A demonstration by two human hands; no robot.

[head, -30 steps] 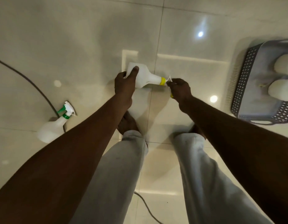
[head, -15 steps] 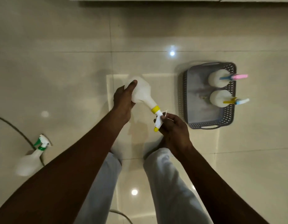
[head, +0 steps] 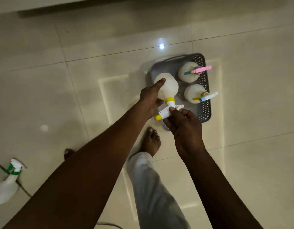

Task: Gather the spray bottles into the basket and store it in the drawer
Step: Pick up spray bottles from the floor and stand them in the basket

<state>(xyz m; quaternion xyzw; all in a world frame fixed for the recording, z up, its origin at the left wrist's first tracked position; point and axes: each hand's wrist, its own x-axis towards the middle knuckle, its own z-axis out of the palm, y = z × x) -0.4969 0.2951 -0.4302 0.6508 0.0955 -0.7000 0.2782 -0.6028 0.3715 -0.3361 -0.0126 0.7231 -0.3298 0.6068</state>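
Note:
Both hands hold a white spray bottle with a yellow collar (head: 169, 87) over the left part of the grey perforated basket (head: 205, 111). My left hand (head: 150, 100) grips its body. My right hand (head: 181, 123) pinches its white trigger head. Two more white bottles stand upright in the basket: one with a pink head (head: 189, 73), one with a yellow and blue head (head: 195, 94). A white bottle with a green head (head: 7, 185) lies on the floor at the far left.
The floor is glossy pale tile. A dark cable (head: 22, 187) runs under the green-headed bottle, and another piece shows at the bottom edge. My bare feet and light trousers are below the hands. A white cabinet base runs along the top edge.
Both hands have carried the yellow-collared bottle rightwards from beside the basket to above it. The view has shifted, so the basket sits closer to the centre.

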